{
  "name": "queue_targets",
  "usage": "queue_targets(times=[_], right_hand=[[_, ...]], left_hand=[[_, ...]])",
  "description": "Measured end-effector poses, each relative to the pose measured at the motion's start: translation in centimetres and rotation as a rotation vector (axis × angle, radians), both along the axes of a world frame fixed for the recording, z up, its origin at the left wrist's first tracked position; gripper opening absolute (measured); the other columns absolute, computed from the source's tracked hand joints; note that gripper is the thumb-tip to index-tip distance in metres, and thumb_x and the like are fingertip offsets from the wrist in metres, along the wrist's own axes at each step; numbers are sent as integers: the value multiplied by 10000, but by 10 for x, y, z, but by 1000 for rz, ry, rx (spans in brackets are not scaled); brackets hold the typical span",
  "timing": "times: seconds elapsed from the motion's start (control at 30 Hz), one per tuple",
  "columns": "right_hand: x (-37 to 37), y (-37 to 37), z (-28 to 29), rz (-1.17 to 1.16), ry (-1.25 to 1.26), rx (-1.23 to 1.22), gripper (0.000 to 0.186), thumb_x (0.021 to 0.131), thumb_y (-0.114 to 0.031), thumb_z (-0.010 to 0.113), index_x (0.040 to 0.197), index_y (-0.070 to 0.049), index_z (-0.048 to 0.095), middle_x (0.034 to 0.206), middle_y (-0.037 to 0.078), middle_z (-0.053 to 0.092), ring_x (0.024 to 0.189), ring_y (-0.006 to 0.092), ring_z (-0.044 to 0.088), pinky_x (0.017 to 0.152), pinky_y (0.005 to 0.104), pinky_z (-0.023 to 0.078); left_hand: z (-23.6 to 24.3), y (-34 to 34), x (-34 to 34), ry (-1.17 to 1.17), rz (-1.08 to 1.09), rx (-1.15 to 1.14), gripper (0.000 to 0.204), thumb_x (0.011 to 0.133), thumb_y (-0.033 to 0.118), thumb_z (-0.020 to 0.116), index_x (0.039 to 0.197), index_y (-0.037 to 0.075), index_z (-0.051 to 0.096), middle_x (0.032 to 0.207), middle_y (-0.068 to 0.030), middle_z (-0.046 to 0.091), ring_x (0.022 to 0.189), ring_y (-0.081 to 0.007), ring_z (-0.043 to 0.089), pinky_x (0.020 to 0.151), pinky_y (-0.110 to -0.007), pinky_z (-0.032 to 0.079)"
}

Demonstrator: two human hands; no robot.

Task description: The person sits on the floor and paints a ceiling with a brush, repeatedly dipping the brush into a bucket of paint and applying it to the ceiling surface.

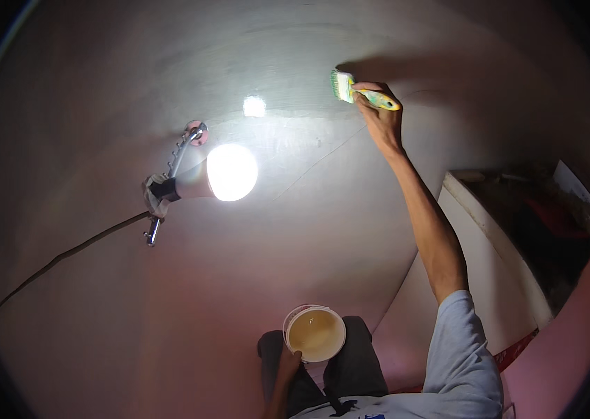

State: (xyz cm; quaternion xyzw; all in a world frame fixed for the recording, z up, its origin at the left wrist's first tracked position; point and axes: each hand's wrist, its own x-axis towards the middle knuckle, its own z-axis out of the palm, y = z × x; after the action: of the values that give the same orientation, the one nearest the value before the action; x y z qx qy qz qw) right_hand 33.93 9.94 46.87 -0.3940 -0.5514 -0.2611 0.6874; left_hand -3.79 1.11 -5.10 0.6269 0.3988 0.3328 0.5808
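Observation:
High on the wall (295,230), right of centre, my right hand (383,126) grips a wide paintbrush (383,100) by its yellow-green handle. Its pale bristles are at the wall surface and point left; whether they press on it is hard to tell. Down at my lap, my left hand (290,363) is closed on the rim of a small white bucket (343,335). A yellowish liquid (314,334) fills part of the bucket, which sits between my thighs. The fingers of my left hand are partly hidden.
A lit bulb (232,172) is fixed to a metal hook rail (182,155) on the wall, left of the brush. Its dark cable (64,255) runs down to the left. At the right stands a pale ledge (494,234) with dark clutter on top.

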Motion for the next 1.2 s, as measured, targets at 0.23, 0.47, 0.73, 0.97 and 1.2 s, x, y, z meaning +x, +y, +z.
queue_targets(times=[0.23, 0.47, 0.73, 0.97, 1.2], right_hand=[[-17, -37, 8, 135, 17, -187, 146, 907, -109, 696, 1039, -46, 707, 943, 32, 698, 856, 117, 650, 756, 258, 523], [-30, -63, 62, -62, -222, -831, 135, 863, -110, 712, 993, -74, 722, 925, 37, 714, 846, 139, 654, 772, 289, 516], [-130, -17, 109, -341, -841, -993, 70, 821, -96, 747, 884, -73, 729, 840, 22, 690, 766, 155, 638, 670, 328, 524], [-193, 70, 125, -71, -1375, -633, 176, 744, 57, 724, 853, -36, 623, 851, 33, 619, 724, 175, 631, 630, 311, 521], [-244, 95, 149, 104, -1499, -317, 187, 798, -13, 717, 960, -93, 671, 993, 48, 670, 900, 218, 679, 811, 324, 585]], left_hand=[[-27, 0, 10, -54, 31, 21, 597, 803, 65, 549, 1379, -39, 431, 1249, -194, 599, 1163, -282, 586, 1004, -363, 448], [-64, 1, 27, -18, 54, 116, 872, 780, 84, 559, 1560, 68, 169, 1325, -276, 561, 1197, -350, 594, 960, -402, 493], [-47, -4, 28, -45, 119, -31, 912, 783, 73, 559, 1573, 75, 104, 1240, -303, 587, 999, -369, 663, 854, -412, 536], [-25, -12, 22, -77, 158, -173, 899, 792, 84, 556, 1562, 37, 95, 1388, -319, 489, 1282, -408, 524, 1090, -408, 394], [-14, -14, 26, -94, 34, -140, 876, 796, 75, 552, 1551, -11, 116, 1471, -326, 395, 1373, -396, 431, 1139, -386, 330]])
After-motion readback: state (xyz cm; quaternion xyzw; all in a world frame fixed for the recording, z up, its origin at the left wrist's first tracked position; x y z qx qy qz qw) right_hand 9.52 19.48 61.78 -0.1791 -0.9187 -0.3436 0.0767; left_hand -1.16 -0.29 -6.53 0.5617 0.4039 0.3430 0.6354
